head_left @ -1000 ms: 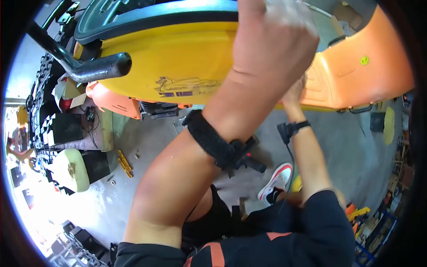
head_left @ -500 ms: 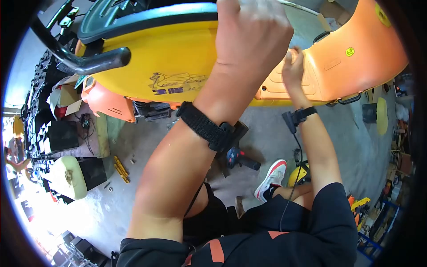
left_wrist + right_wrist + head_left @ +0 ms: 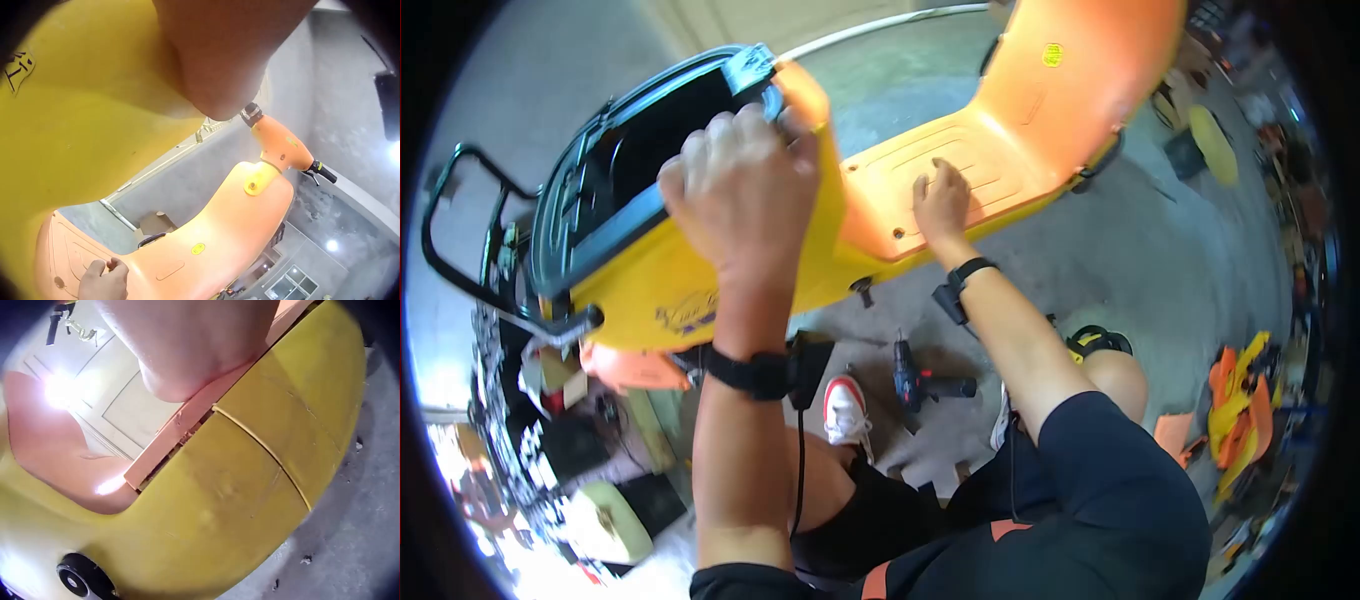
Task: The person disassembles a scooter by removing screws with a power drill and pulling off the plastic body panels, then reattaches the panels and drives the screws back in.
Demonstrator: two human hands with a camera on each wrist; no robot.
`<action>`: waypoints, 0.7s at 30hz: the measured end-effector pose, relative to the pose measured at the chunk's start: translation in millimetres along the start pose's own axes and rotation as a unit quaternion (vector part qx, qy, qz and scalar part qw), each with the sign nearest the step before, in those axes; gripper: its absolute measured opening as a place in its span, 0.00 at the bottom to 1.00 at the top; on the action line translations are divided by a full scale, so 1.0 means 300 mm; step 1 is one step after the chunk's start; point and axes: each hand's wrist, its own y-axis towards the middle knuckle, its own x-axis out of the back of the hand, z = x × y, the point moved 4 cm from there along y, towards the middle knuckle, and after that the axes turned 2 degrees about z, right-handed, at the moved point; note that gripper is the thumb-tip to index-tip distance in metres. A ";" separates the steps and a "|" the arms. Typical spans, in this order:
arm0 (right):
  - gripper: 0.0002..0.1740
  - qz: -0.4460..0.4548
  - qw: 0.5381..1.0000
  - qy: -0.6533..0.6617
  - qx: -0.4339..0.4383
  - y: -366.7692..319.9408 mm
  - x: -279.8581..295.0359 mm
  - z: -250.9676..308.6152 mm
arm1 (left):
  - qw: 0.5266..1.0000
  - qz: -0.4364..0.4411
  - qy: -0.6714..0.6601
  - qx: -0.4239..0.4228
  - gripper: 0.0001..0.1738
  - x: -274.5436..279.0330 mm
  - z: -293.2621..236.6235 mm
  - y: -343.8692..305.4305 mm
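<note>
Two hands [image 3: 743, 185] [image 3: 943, 203]; two black wrist straps [image 3: 748, 375] [image 3: 973, 268]; one scooter [image 3: 1010, 160]; one power drill [image 3: 908, 380] on the near floor [image 3: 1160, 270]; two shoes [image 3: 845, 408], the right mostly hidden.

Up on the person's head, one camera peers down at the scooter [image 3: 820, 260] and floor [image 3: 1130, 270]. The left wrist camera [image 3: 808, 368], close in, looks past a yellow side [image 3: 75, 137] toward the handlebar [image 3: 284, 145]; the right faces a yellow panel [image 3: 206, 494] closely. Head and left wrist both catch the footboard [image 3: 1000, 180].
</note>
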 end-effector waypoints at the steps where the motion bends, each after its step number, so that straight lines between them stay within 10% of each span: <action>1: 0.28 -0.052 0.998 -0.018 -0.003 -0.014 0.026 0.008 | 1.000 0.001 0.005 -0.002 0.16 0.007 -0.002 -0.003; 9: 0.65 -0.058 0.921 -0.021 -0.384 -0.170 0.119 -0.007 | 0.999 -0.030 0.021 -0.032 0.15 0.015 -0.020 -0.002; 11: 0.76 -0.005 0.749 0.232 -0.620 -0.239 0.041 -0.067 | 0.999 -0.017 0.044 -0.024 0.15 0.017 -0.023 -0.003; 13: 0.81 -0.056 0.681 0.343 -0.645 -0.264 -0.039 -0.094 | 0.998 0.037 0.045 -0.014 0.18 0.024 -0.033 -0.004; 16: 0.71 -0.105 0.749 0.352 -0.552 -0.271 -0.018 -0.102 | 0.998 0.034 0.053 -0.001 0.21 0.023 -0.036 -0.006; 21: 0.69 -0.063 0.709 0.395 -0.581 -0.265 0.058 -0.081 | 0.998 0.023 0.059 -0.029 0.20 0.031 -0.046 -0.008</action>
